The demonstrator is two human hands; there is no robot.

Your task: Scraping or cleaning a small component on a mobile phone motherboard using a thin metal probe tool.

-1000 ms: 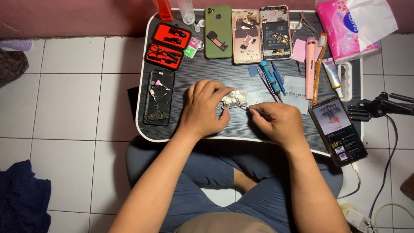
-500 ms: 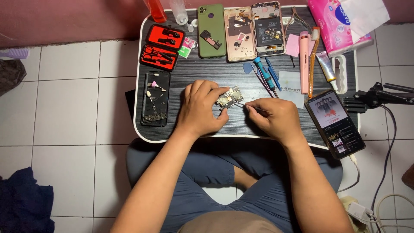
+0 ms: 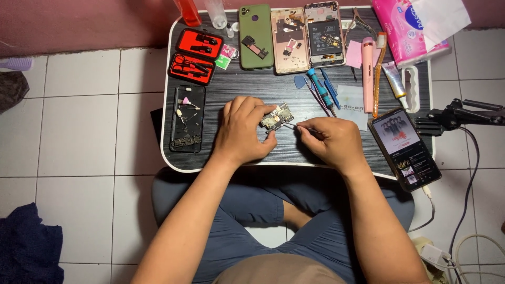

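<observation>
At the left of the dark tabletop [image 3: 221,158] lies a black tray [image 3: 187,119] of tiny loose parts, with an open red tool case [image 3: 195,56] above it; a careless elbow could scatter those bits across the tiled floor. Just to the right, the left hand [image 3: 243,130] is closed in a pinch on a small circuit board [image 3: 276,116], holding it tipped just above the surface near the middle of the tabletop. The right hand [image 3: 332,143] is closed around thin tweezers [image 3: 300,127], their tip touching the board's edge. To my eye the main risk sits here: if the tip slips or presses too hard, it could scratch the board or flick off a small component, and the pinch looks light enough for the board to twist free. Further right, blue screwdrivers [image 3: 322,88] lie near the working wrist and could roll if nudged. At the far right a lit phone [image 3: 404,149] overhangs the tabletop's edge with a cable [image 3: 430,202] hanging; a snag there could pull it down.
</observation>
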